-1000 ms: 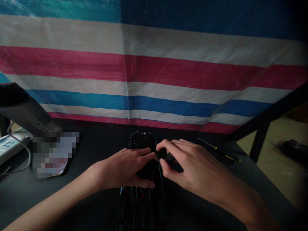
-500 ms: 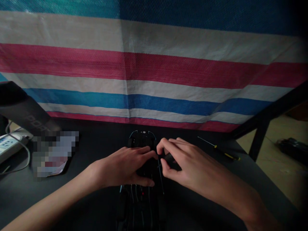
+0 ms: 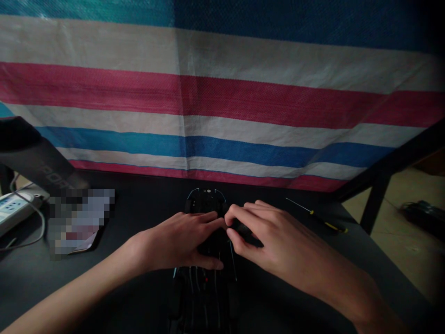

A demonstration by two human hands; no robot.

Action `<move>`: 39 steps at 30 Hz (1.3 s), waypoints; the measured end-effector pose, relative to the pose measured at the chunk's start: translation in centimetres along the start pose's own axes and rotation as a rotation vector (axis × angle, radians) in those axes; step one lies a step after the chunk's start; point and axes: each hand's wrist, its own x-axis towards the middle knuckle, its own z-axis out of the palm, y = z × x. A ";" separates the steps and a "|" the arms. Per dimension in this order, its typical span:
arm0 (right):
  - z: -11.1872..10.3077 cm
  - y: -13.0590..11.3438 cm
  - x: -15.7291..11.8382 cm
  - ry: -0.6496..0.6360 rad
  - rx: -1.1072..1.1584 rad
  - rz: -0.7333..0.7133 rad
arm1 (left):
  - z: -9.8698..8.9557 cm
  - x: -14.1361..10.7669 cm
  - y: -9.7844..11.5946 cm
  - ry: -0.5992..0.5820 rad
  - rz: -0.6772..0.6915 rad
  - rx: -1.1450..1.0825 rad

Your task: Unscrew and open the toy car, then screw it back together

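My left hand (image 3: pixel 186 241) lies across the dark toy car (image 3: pixel 205 297), thumb spread from the fingers, touching its top. My right hand (image 3: pixel 269 232) is curled at the car's right side, thumb and forefinger nearly closed; something dark shows in its curl, too dim to name. I count two hands, one car, one screwdriver (image 3: pixel 328 225), one power strip (image 3: pixel 17 208). All but the hands rest on the black counter (image 3: pixel 139 199), before one striped sheet (image 3: pixel 243 102).

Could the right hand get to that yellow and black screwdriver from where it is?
Probably yes: the screwdriver lies on the table just beyond the right hand, with nothing visible between them, though those fingers are busy at the dark device.
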 end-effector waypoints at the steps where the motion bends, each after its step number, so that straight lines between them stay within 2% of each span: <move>1: 0.0 0.0 0.0 -0.017 -0.001 0.005 | 0.0 0.0 0.0 -0.002 0.001 -0.001; 3: 0.0 0.0 0.0 -0.027 0.005 0.006 | 0.0 0.0 0.0 0.000 0.001 -0.003; 7: 0.1 0.2 0.1 0.034 -0.025 -0.022 | 0.0 -0.1 0.1 0.019 -0.004 -0.004; 11: 0.1 0.3 0.2 -0.001 -0.050 -0.030 | -0.1 -0.1 0.2 0.010 -0.005 -0.006; 15: 0.1 0.2 0.3 0.025 -0.038 -0.033 | -0.1 -0.1 0.1 0.011 -0.002 -0.008; 19: 0.1 0.3 0.4 -0.018 -0.049 -0.008 | 0.0 -0.1 0.1 0.000 -0.009 0.004; 23: 0.1 0.4 0.4 0.024 -0.044 -0.019 | 0.0 -0.1 0.1 0.006 -0.001 -0.001; 34: 0.0 0.3 0.3 0.001 -0.071 0.049 | -0.1 -0.1 0.2 0.024 0.006 0.007; 39: 0.0 0.3 0.4 0.010 -0.024 -0.001 | 0.1 -0.1 0.0 0.032 0.011 -0.002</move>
